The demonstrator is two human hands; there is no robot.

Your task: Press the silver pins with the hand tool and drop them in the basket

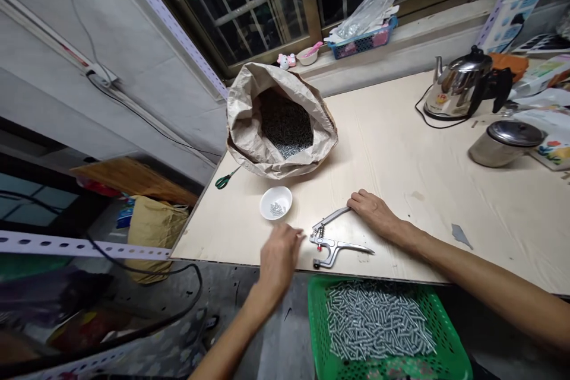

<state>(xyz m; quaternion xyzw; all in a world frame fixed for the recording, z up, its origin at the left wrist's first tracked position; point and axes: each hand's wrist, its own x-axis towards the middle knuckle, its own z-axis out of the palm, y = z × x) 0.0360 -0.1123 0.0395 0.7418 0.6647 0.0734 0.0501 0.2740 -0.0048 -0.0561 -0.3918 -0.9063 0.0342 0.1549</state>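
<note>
My right hand is closed around the end of the upper handle of silver snap-fastener pliers, which lie on the table with handles spread. They have a spring and a small red part near the jaw. My left hand hovers left of the jaw, thumb and fingers pinched together; whatever is in the pinch is too small to make out. Just beyond it stands a white bowl with a few small metal pieces. Below the table edge, a green basket is full of small silver metal cylinders.
A big paper sack of small metal parts stands at the back, with green-handled scissors beside it. To the right are a steel kettle with its cord and a lidded metal canister. A grey scrap lies beyond my right forearm.
</note>
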